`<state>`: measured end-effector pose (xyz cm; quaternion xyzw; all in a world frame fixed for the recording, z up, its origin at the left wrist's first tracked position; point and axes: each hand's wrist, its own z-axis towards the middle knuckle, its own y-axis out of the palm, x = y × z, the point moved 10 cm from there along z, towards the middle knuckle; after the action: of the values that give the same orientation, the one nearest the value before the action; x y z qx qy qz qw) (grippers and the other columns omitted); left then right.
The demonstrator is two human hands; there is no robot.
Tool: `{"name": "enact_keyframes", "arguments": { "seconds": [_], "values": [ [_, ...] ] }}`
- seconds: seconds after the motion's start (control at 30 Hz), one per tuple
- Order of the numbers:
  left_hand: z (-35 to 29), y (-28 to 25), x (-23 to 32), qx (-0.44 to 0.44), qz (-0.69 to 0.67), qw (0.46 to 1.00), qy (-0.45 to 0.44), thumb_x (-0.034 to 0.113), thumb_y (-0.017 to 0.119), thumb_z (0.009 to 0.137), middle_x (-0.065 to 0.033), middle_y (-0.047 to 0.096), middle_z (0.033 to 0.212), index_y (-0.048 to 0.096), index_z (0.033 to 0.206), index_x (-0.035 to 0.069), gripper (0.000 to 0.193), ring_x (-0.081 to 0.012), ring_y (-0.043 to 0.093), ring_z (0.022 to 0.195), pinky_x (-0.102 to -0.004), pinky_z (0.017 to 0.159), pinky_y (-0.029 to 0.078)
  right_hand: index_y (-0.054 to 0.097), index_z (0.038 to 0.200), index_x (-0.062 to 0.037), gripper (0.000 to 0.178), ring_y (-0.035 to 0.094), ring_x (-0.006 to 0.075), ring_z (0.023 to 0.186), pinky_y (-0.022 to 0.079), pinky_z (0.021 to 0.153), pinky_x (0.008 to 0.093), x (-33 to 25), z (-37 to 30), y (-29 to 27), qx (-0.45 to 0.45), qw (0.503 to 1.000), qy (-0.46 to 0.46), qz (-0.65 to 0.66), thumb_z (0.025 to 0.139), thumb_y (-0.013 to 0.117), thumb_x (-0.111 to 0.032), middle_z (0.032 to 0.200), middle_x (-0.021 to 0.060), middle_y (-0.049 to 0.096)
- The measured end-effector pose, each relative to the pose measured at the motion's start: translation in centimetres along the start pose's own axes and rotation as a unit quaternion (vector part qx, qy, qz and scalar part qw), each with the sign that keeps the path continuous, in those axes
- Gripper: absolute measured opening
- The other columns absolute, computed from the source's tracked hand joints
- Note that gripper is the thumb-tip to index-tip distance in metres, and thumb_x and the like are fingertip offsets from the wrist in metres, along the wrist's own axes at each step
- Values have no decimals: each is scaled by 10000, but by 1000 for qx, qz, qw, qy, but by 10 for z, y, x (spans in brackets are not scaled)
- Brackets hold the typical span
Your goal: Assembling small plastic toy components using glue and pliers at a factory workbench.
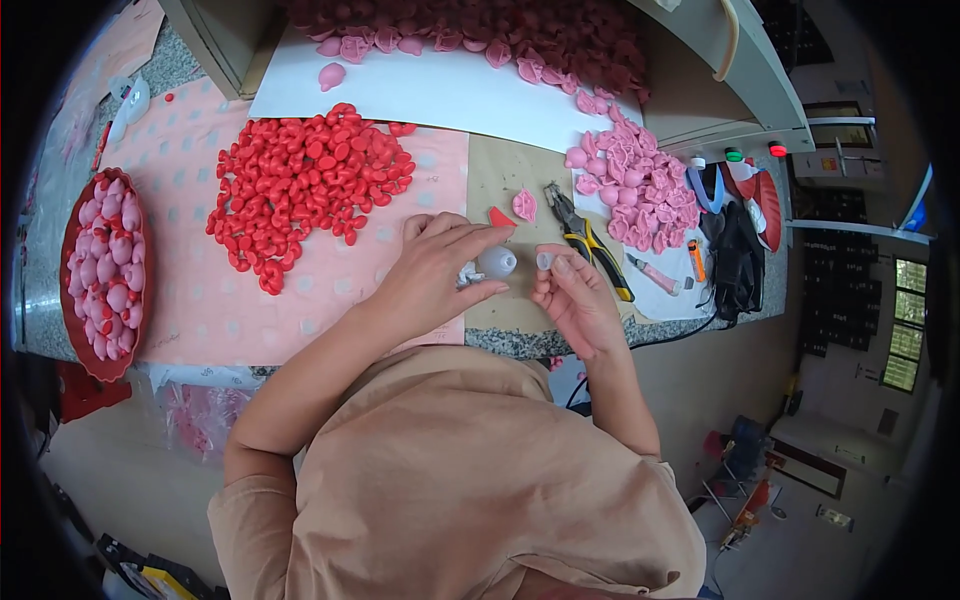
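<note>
My left hand [432, 268] is curled round a pale, rounded hollow plastic piece [497, 263] with a small hole in its end. By its fingertips is a small red piece [501, 217]; whether they touch it I cannot tell. A short way to the right, my right hand [583, 300] pinches a small translucent cap-like piece [544, 261] between thumb and finger. The two pale pieces face each other, apart. Just beyond them a single pink petal-shaped piece [524, 205] lies on the brown mat [490, 165]. Pliers [588, 240] with yellow-and-black handles lie beyond my right hand.
A heap of red pieces [310, 180] covers the pink cloth on the left. Pink pieces [640, 185] are piled at right and under the shelf. A red bowl [146, 290] of pink-and-red pieces stands far left. A pink-handled cutter [655, 274] and an orange object [696, 260] lie right.
</note>
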<state>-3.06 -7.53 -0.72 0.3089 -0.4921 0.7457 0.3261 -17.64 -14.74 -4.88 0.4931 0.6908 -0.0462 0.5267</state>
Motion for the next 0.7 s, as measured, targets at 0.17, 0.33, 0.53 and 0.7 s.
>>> {"name": "enact_keyframes", "arguments": {
  "seconds": [0.17,0.33,0.53,0.7],
  "values": [
    [1,3,0,-10,-2,1000,6,285,749,779,-39,654,1091,646,1175,129,438,-212,546,1045,-391,944,303,586,1185,-15,247,584,98,798,513,766,261,1,-3,3,-3,1000,-4,-11,990,550,-163,902,27,606],
    [-1,3,0,1,7,1000,4,293,757,770,-38,656,1060,689,1108,133,379,-199,552,1018,-373,932,311,584,1187,-14,246,586,103,805,515,765,261,1,-4,7,-7,1000,-10,-11,985,558,-152,908,32,608],
    [-1,4,-4,21,-11,1000,2,302,749,765,-8,682,1018,709,1035,136,319,-186,557,995,-391,924,311,613,1154,-10,223,593,106,854,498,798,248,-25,-11,16,34,963,-114,-241,937,606,-58,941,36,613],
    [-2,5,-4,10,-6,1000,-15,296,766,749,17,708,972,725,998,137,299,-171,562,985,-367,943,310,641,1118,11,241,597,107,908,478,829,240,-52,-13,48,2,886,-199,-419,878,660,9,983,38,622]
  ]
}}
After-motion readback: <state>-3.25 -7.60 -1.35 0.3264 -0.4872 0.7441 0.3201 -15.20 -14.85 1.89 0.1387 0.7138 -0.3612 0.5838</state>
